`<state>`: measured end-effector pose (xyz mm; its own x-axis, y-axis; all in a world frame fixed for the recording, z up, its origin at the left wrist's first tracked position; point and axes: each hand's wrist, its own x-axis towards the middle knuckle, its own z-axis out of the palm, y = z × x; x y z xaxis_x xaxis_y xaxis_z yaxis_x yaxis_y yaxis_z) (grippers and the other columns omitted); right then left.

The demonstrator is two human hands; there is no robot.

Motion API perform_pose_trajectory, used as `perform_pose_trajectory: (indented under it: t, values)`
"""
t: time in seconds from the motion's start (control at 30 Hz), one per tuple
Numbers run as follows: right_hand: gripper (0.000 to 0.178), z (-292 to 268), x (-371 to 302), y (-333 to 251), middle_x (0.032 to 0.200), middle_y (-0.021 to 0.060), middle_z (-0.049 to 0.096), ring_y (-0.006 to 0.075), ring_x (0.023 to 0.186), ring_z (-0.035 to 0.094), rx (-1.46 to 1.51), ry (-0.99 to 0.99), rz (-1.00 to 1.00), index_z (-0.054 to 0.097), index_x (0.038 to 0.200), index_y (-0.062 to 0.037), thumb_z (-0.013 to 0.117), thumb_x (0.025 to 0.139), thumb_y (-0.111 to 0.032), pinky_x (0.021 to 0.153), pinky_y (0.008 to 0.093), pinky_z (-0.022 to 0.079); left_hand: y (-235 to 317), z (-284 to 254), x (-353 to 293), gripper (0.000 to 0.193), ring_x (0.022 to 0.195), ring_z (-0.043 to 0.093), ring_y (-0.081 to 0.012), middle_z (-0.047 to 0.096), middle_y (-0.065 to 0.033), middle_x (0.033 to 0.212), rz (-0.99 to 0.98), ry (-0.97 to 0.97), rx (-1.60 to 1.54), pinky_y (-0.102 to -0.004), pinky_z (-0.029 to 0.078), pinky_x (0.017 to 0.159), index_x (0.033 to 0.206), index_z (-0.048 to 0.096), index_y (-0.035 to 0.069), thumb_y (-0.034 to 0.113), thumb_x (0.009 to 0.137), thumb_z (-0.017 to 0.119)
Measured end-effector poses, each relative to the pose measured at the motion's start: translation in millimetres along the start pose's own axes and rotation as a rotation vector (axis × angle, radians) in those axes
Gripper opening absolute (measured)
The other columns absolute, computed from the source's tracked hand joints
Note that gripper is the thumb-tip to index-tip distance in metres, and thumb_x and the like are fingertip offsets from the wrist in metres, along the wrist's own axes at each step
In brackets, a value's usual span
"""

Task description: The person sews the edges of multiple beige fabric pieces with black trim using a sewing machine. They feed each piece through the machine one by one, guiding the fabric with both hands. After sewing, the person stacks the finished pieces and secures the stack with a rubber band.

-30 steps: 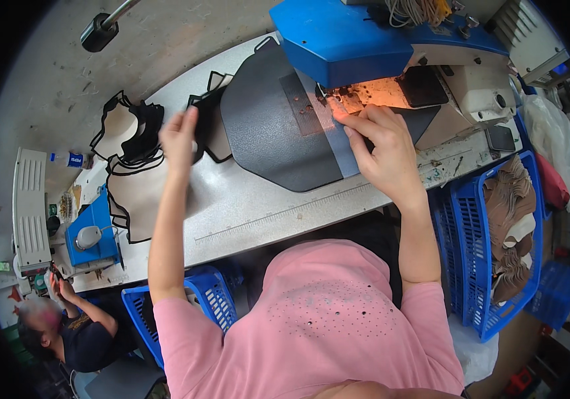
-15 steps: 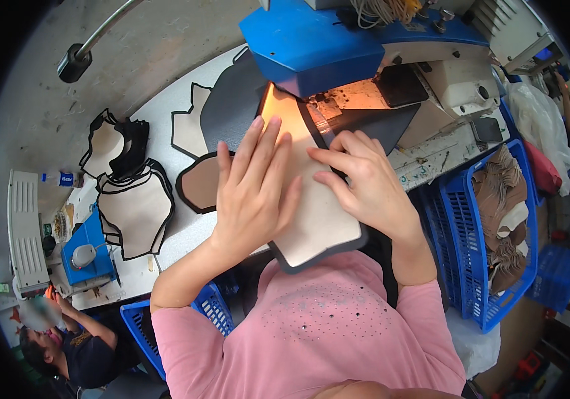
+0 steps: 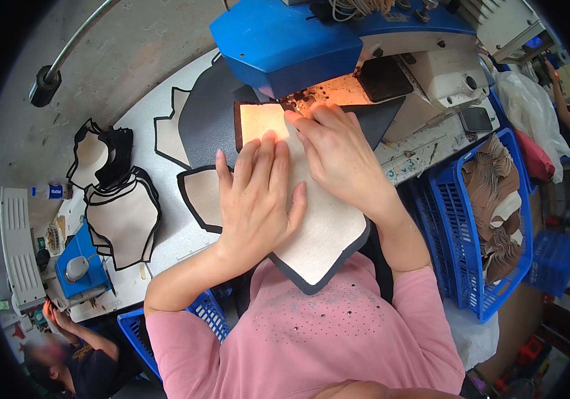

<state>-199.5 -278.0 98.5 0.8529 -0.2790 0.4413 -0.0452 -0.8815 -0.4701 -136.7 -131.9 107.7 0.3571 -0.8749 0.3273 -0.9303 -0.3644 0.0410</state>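
Note:
A cream panel (image 3: 318,243) with a dark border lies under both my hands, its near corner reaching past the table edge toward my shirt. My left hand (image 3: 255,203) rests flat on it, fingers stretched out. At the panel's upper right edge, the bent fingers of my right hand (image 3: 341,156) are pinched together on the border. Just beyond them is the blue-covered machine (image 3: 285,50), whose lamp throws orange light on the panel's far end. The folded-under side of the border is hidden by my fingers.
Dark grey leather-like pieces (image 3: 212,123) lie under and beyond the panel. Black-edged cream pieces (image 3: 122,216) are stacked at left. A blue crate (image 3: 469,249) of brown pieces stands at right, near a phone (image 3: 476,120). Another person (image 3: 82,352) works at lower left.
The panel has turned, so its far end now shows a dark-edged corner left of the machine and its near corner points at me. My right hand has moved up and left, closer to the machine.

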Motion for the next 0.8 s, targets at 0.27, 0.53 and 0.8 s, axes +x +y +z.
perform_pose_trajectory:
  t: [0.27, 0.53, 0.8]
  values:
    - [0.024, 1.7, 7.6, 8.0, 0.080, 0.0129, 0.055, 0.0283, 0.081, 0.053, 0.073, 0.037, 0.053, 0.061, 0.102, 0.0007, 0.053, 0.080, -0.005, 0.075, 0.0373, 0.041, -6.8, -0.2, 14.8, 0.048, 0.116, 0.040, -0.0321, 0.047, -0.0157, 0.124, 0.041, -0.012, -0.025, -0.0574, 0.024, 0.098, 0.116, 0.051, -0.002, 0.024, 0.076, 0.057]
    - [0.018, -7.0, 2.9, 3.6, 0.082, 0.0189, 0.058, 0.0348, 0.080, 0.056, 0.235, 0.077, 0.137, 0.061, 0.093, 0.0079, 0.054, 0.079, -0.002, 0.074, 0.0402, 0.044, -18.5, -6.3, 28.7, 0.040, 0.112, 0.041, -0.0373, 0.053, -0.0161, 0.107, 0.081, -0.048, -0.025, -0.0633, 0.022, 0.096, 0.113, 0.053, -0.001, 0.021, 0.079, 0.057]
    - [0.019, -7.7, -3.4, 2.7, 0.088, 0.0209, 0.059, 0.0359, 0.083, 0.057, 0.249, 0.111, 0.134, 0.060, 0.093, 0.0094, 0.053, 0.077, 0.002, 0.076, 0.0404, 0.046, -24.5, -6.1, 38.6, 0.042, 0.110, 0.042, -0.0402, 0.055, -0.0208, 0.100, 0.102, -0.002, -0.043, -0.0646, 0.019, 0.098, 0.107, 0.056, -0.004, 0.027, 0.079, 0.058]
